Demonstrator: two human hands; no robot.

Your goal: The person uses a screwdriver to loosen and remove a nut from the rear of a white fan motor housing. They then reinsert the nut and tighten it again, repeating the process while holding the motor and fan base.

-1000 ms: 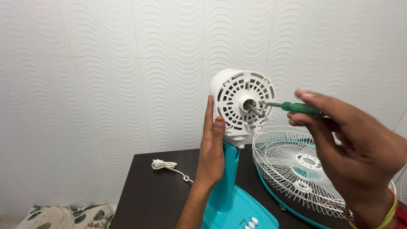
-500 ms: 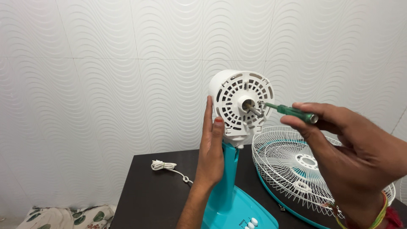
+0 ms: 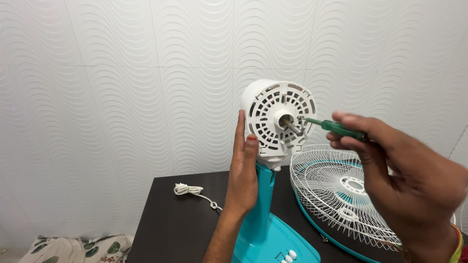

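Screwdriver in my right hand, tip at the fan's motor housing.

Nearest me, my right hand is closed around the one green-handled screwdriver, its shaft reaching left to the white housing's face beside the bare spindle. My left hand lies open and flat against the housing's side, gripping nothing, I'd judge to steady it against the push. One teal stand carries the housing. On the dark bench, two wire guards lie stacked to the right, and one coiled white cord sits farther back.
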